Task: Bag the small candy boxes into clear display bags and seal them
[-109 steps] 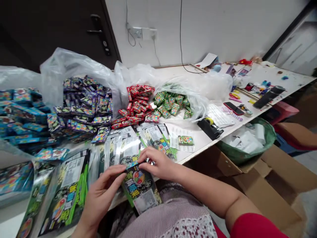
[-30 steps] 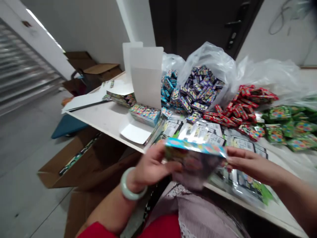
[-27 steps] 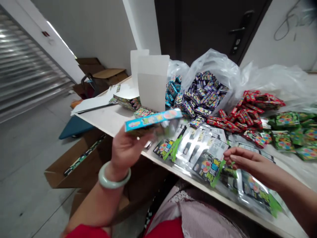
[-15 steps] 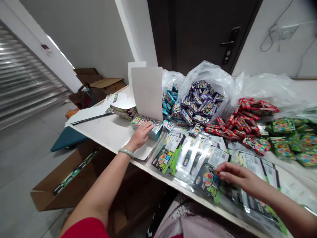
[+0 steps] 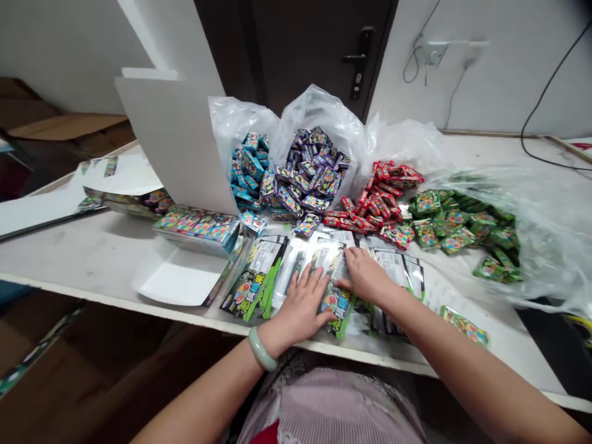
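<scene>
Flat green-and-black printed pouches [image 5: 252, 280] lie fanned along the near edge of the white table [image 5: 92, 259]. My left hand [image 5: 303, 305], with a pale green bangle on the wrist, lies flat and open on the middle pouches. My right hand [image 5: 365, 274] rests just to its right, fingers curled down on the top edge of one pouch [image 5: 335, 302]. Behind the pouches stand heaps of small boxes: blue [image 5: 247, 166], purple [image 5: 305, 176], red [image 5: 383, 197] and green [image 5: 456, 219], most in clear plastic bags.
A filled display carton [image 5: 198, 225] with a raised white lid [image 5: 178, 139] sits left of the pouches. A second carton [image 5: 124, 197] lies further left. One green packet [image 5: 465, 325] lies near the right front edge. Brown cardboard boxes [image 5: 69, 370] stand on the floor at left. A dark door [image 5: 300, 49] is behind.
My left hand has come away from the display carton and now lies on the pouches beside my right hand. The camera has swung right and closer to the table.
</scene>
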A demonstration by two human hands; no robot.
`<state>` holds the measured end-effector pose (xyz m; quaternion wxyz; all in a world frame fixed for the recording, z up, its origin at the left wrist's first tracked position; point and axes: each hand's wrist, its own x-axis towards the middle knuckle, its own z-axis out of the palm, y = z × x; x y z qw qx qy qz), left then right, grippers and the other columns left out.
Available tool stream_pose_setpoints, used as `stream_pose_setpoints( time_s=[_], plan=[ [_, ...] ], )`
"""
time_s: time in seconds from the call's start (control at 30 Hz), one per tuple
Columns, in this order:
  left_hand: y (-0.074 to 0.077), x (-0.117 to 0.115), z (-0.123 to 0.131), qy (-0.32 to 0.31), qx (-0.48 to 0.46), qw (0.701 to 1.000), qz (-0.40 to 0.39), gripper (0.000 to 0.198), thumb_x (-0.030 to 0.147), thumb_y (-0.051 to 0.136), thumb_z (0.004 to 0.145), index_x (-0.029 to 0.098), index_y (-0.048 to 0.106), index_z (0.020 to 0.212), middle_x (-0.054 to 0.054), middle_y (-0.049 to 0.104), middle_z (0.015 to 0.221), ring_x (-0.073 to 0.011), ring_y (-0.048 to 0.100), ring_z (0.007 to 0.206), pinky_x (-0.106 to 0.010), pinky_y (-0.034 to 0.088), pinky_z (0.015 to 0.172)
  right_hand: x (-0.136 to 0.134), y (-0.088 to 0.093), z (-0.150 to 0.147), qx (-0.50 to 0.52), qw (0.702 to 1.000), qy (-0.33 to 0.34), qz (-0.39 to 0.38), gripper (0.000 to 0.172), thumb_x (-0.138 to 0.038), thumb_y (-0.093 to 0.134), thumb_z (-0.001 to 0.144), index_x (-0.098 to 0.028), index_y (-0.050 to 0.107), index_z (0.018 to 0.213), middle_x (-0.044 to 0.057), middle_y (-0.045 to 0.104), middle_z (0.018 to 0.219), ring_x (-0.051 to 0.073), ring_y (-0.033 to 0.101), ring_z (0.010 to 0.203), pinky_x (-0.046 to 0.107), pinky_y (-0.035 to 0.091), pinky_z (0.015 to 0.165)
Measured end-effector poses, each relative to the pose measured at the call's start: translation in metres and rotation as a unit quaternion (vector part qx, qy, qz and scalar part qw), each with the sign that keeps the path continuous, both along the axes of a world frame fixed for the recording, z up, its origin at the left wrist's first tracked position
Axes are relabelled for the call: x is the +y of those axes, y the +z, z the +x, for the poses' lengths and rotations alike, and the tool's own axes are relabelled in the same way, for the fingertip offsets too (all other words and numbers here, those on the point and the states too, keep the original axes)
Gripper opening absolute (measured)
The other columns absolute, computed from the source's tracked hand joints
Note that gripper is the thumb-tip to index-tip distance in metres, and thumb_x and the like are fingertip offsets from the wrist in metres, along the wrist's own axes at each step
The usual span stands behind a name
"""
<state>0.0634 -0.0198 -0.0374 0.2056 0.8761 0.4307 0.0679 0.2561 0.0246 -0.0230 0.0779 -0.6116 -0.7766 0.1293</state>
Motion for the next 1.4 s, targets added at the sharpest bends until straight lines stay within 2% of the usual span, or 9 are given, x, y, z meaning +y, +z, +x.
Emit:
stream_pose_setpoints(
  time_s=[0.17,0.3,0.47,0.6,0.77,0.9,1.0,1.13,1.4],
  plan=[
    [-0.007,-0.001,-0.001,0.012,-0.011,1.0,-0.005,0.087,0.039,0.076,0.075,0.021,0.03,0.146,-0.019,0.013,0.159,-0.0397,0.005,0.147,-0.065,0.013,0.114,0.009,0.001,0.009,0.031,0.999,-0.035,-0.004,0.046,-0.029,0.078,0.071,-0.007,0.062,0.108,0.021,0.062,0.109,0.032,0.057,0.103,0.038,0.045,0.085],
    [0.004,-0.009,0.002,0.055,-0.113,0.992,0.031,0.073,0.03,0.065,0.086,0.017,0.027,0.147,-0.019,0.034,0.152,-0.0363,0.02,0.145,-0.062,0.02,0.115,0.016,0.031,0.027,0.083,0.995,-0.048,0.009,0.008,-0.025,0.065,0.083,-0.017,0.062,0.081,0.006,0.065,0.082,0.019,0.059,0.076,0.028,0.042,0.067],
    [0.038,-0.008,-0.003,0.074,-0.275,0.958,0.026,0.03,0.019,0.041,0.097,0.019,0.053,0.124,-0.009,0.069,0.113,-0.021,0.068,0.1,-0.037,0.055,0.089,-0.009,0.081,0.053,0.368,0.926,0.01,-0.081,0.019,-0.037,0.065,0.081,-0.018,0.061,0.085,0.001,0.065,0.077,0.015,0.058,0.069,0.027,0.045,0.064],
    [0.065,-0.004,-0.014,-0.035,-0.232,0.969,0.078,0.03,0.015,0.04,0.097,0.017,0.054,0.123,-0.009,0.07,0.107,-0.0187,0.069,0.091,-0.033,0.057,0.08,-0.027,0.089,0.058,0.419,0.86,0.098,-0.274,0.034,-0.043,0.073,0.075,-0.018,0.071,0.096,0.003,0.072,0.088,0.017,0.064,0.077,0.032,0.05,0.076],
    [0.082,-0.008,-0.013,-0.059,-0.1,0.969,0.22,0.035,0.019,0.049,0.094,0.011,0.048,0.128,-0.019,0.063,0.119,-0.0296,0.06,0.111,-0.05,0.052,0.093,-0.035,0.073,0.044,0.455,0.856,0.105,-0.221,0.038,-0.052,0.068,0.08,-0.018,0.075,0.095,0.006,0.073,0.1,0.021,0.065,0.095,0.036,0.049,0.09],
    [0.078,-0.008,-0.014,-0.04,-0.055,0.974,0.217,0.031,0.015,0.038,0.095,0.01,0.051,0.122,-0.017,0.067,0.104,-0.0273,0.066,0.094,-0.043,0.056,0.079,-0.042,0.075,0.032,0.493,0.834,0.118,-0.219,0.036,-0.05,0.065,0.083,-0.02,0.074,0.102,0.006,0.071,0.107,0.022,0.063,0.105,0.042,0.046,0.098],
    [0.074,-0.003,-0.02,0.0,-0.115,0.978,0.174,0.027,0.018,0.038,0.095,0.014,0.058,0.113,-0.013,0.069,0.097,-0.0243,0.066,0.086,-0.037,0.054,0.076,-0.055,0.083,0.025,0.486,0.86,0.087,-0.132,0.029,-0.043,0.06,0.086,-0.02,0.072,0.099,0.006,0.071,0.106,0.023,0.064,0.103,0.045,0.046,0.098],
    [0.078,-0.004,-0.021,0.13,-0.297,0.945,0.041,0.022,0.03,0.051,0.092,0.017,0.064,0.105,-0.006,0.07,0.091,-0.0201,0.065,0.081,-0.029,0.051,0.073,-0.077,0.079,0.015,0.462,0.869,-0.093,0.152,0.048,-0.035,0.066,0.082,-0.023,0.056,0.127,0.011,0.054,0.137,0.027,0.047,0.129,0.047,0.039,0.106],
    [0.066,-0.008,0.003,0.144,-0.526,0.731,-0.409,0.038,0.045,0.071,0.078,0.014,0.068,0.099,-0.006,0.07,0.08,-0.0151,0.061,0.064,-0.026,0.05,0.063,-0.079,0.044,0.002,0.643,0.754,-0.065,-0.116,0.031,-0.043,0.071,0.073,-0.02,0.063,0.091,0.005,0.07,0.088,0.019,0.065,0.079,0.035,0.054,0.072]
  ],
)
